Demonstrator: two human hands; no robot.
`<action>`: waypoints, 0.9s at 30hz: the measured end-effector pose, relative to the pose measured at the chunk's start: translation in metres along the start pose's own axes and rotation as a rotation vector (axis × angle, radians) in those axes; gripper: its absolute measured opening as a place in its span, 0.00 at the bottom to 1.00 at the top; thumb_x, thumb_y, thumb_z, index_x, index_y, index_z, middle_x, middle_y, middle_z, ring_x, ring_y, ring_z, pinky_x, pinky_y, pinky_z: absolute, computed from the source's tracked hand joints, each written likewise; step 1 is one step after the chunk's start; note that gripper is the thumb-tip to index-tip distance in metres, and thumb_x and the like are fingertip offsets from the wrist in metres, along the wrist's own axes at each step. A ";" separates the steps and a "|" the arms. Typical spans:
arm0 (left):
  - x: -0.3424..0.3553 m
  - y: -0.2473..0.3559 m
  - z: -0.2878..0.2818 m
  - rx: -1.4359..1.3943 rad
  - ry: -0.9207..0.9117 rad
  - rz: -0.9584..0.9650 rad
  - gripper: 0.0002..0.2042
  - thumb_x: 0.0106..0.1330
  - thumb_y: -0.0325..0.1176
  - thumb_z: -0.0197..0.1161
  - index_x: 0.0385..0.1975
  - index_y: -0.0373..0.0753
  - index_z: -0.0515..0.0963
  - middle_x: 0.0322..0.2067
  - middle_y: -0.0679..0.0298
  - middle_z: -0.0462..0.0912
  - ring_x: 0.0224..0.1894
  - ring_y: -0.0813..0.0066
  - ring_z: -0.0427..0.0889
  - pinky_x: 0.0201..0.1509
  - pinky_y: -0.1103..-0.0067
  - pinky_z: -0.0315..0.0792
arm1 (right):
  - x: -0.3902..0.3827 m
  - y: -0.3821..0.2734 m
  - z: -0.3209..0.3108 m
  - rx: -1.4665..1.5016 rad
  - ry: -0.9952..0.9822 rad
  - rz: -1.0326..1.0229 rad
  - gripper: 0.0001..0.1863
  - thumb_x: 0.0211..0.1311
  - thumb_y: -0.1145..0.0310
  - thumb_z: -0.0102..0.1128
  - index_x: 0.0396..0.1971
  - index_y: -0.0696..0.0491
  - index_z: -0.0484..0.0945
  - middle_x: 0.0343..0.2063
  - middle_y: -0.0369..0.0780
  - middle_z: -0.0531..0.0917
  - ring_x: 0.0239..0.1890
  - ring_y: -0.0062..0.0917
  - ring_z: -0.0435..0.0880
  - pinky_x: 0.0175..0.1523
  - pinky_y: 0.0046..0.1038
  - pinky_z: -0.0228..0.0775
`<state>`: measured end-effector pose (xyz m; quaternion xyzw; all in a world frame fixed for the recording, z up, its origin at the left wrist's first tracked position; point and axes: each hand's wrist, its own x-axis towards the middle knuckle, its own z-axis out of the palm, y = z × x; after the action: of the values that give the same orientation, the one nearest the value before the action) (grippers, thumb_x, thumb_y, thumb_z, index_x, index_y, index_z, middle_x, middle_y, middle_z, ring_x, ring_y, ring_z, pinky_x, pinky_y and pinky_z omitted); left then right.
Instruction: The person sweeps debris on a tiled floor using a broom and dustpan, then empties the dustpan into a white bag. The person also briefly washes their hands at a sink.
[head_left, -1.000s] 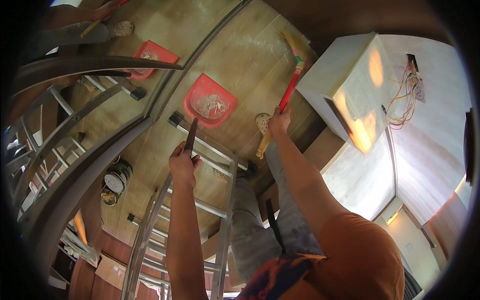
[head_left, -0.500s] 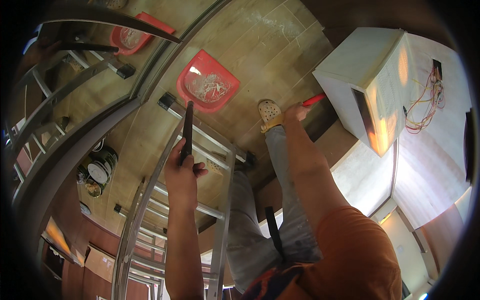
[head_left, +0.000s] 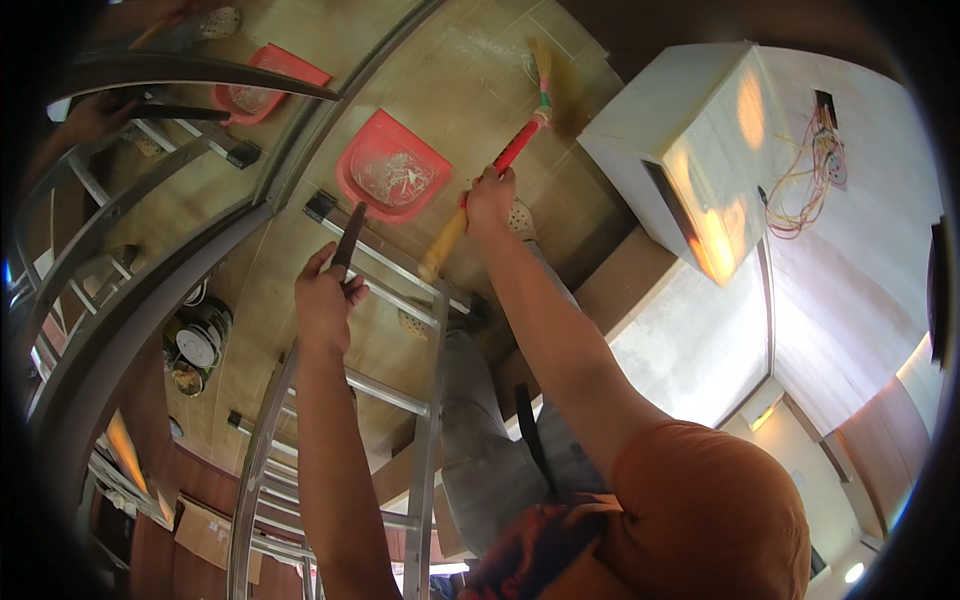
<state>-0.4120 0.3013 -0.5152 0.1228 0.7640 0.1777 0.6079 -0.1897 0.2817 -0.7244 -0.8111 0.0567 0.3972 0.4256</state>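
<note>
My left hand (head_left: 328, 297) is closed around the dark handle of a red dustpan (head_left: 393, 172). Pale scraps and dust lie in the pan, which rests on the tiled floor. My right hand (head_left: 490, 200) grips a broom (head_left: 519, 146) by its red and yellow handle. The broom reaches away to the upper right, its straw bristles (head_left: 541, 62) at the floor near a patch of pale dust (head_left: 490, 45). One pale clog (head_left: 521, 220) shows partly behind my right hand.
An aluminium ladder (head_left: 390, 389) stands beside my left arm, under and around it. A mirror (head_left: 180, 150) on the left reflects the dustpan and ladder. A white box-like unit (head_left: 660, 120) juts out at right, near loose wires (head_left: 815, 185). Paint cans (head_left: 200, 340) stand at left.
My right hand has swung left and forward with the broom, and its bristles have come into view. My left hand has shifted slightly left in the picture, still holding the dustpan.
</note>
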 end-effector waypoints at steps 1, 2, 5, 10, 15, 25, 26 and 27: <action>0.001 0.000 -0.001 -0.022 0.010 -0.010 0.22 0.67 0.22 0.50 0.63 0.32 0.71 0.44 0.55 0.77 0.34 0.70 0.81 0.36 0.77 0.82 | -0.017 -0.001 -0.023 0.025 -0.018 0.013 0.10 0.73 0.66 0.48 0.49 0.50 0.69 0.30 0.38 0.73 0.23 0.23 0.73 0.23 0.32 0.71; 0.002 0.000 -0.001 -0.015 0.002 -0.003 0.22 0.67 0.22 0.50 0.63 0.32 0.70 0.45 0.55 0.77 0.34 0.70 0.81 0.36 0.77 0.82 | -0.032 0.000 -0.046 0.087 -0.091 -0.021 0.12 0.73 0.65 0.49 0.52 0.50 0.69 0.29 0.37 0.73 0.22 0.22 0.72 0.22 0.31 0.70; 0.002 -0.001 0.000 -0.038 -0.026 -0.009 0.22 0.68 0.22 0.50 0.63 0.33 0.70 0.46 0.54 0.76 0.34 0.71 0.81 0.36 0.77 0.82 | -0.047 0.018 -0.110 -0.132 0.055 0.014 0.28 0.75 0.67 0.48 0.72 0.50 0.59 0.48 0.49 0.82 0.39 0.38 0.84 0.42 0.37 0.80; 0.000 -0.006 0.005 -0.018 -0.028 -0.015 0.22 0.69 0.22 0.49 0.63 0.33 0.70 0.47 0.53 0.76 0.33 0.72 0.80 0.36 0.77 0.82 | -0.004 0.068 -0.159 -0.243 0.411 0.160 0.25 0.75 0.65 0.48 0.69 0.49 0.61 0.48 0.48 0.81 0.43 0.37 0.84 0.45 0.33 0.81; -0.002 -0.009 0.003 -0.018 -0.026 -0.020 0.21 0.69 0.22 0.50 0.63 0.33 0.70 0.47 0.54 0.76 0.33 0.72 0.80 0.36 0.76 0.82 | 0.015 0.077 -0.132 0.198 0.229 0.471 0.16 0.75 0.66 0.46 0.59 0.48 0.63 0.41 0.44 0.78 0.37 0.33 0.81 0.39 0.33 0.78; -0.001 -0.006 0.000 -0.031 -0.031 -0.032 0.22 0.67 0.22 0.49 0.63 0.33 0.70 0.45 0.55 0.77 0.33 0.71 0.80 0.37 0.76 0.82 | -0.088 -0.013 -0.021 0.411 -0.151 0.302 0.03 0.75 0.68 0.42 0.42 0.49 0.66 0.28 0.36 0.71 0.24 0.26 0.73 0.27 0.33 0.71; 0.000 -0.004 0.000 -0.028 -0.017 -0.052 0.22 0.67 0.21 0.49 0.63 0.33 0.69 0.45 0.55 0.77 0.33 0.71 0.80 0.37 0.76 0.82 | -0.097 -0.020 -0.026 0.415 -0.180 0.272 0.04 0.76 0.67 0.43 0.44 0.49 0.66 0.27 0.36 0.71 0.22 0.26 0.73 0.26 0.32 0.71; 0.002 -0.001 -0.001 -0.032 -0.028 -0.034 0.23 0.67 0.22 0.49 0.64 0.33 0.69 0.43 0.56 0.77 0.33 0.71 0.80 0.37 0.75 0.82 | -0.103 -0.026 -0.033 0.429 -0.228 0.187 0.06 0.76 0.66 0.43 0.45 0.50 0.66 0.27 0.36 0.71 0.20 0.26 0.72 0.24 0.31 0.70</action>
<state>-0.4129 0.3008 -0.5171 0.1024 0.7544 0.1780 0.6235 -0.2287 0.2482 -0.6257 -0.6435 0.1660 0.5026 0.5529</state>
